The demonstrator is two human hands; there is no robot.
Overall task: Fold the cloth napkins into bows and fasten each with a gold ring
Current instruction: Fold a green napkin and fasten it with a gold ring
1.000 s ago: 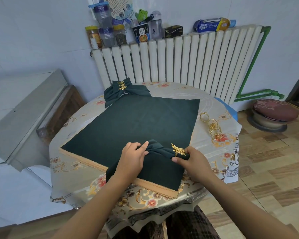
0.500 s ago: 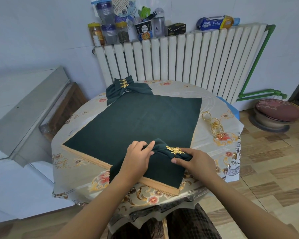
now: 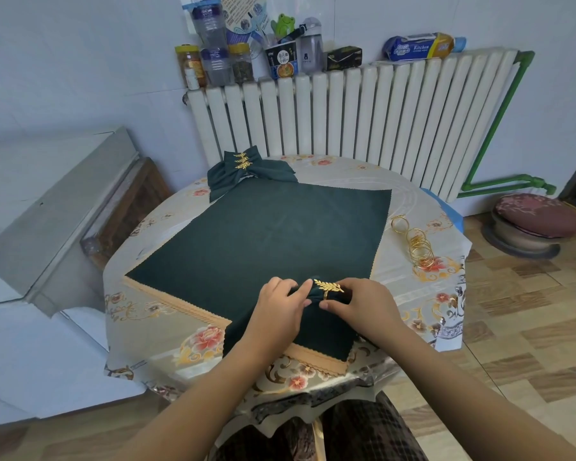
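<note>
Napkin (image 3: 313,322) at the table's near edge (image 3: 363,377), pinched by left hand (image 3: 276,311) and right hand (image 3: 363,304).

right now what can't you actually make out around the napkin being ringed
- How far the gold ring sits along the napkin: head view, both hands cover the bunched part.
- Fingers of the right hand: curled under, out of sight.
- Count of loose gold rings: overlapping, too small.
- Finished bows: stacked, number unclear.

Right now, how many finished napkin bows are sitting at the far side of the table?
2, it seems: stacked bows at the table's far edge near the radiator, judging by two gold leaf rings; more could hide underneath.
</note>
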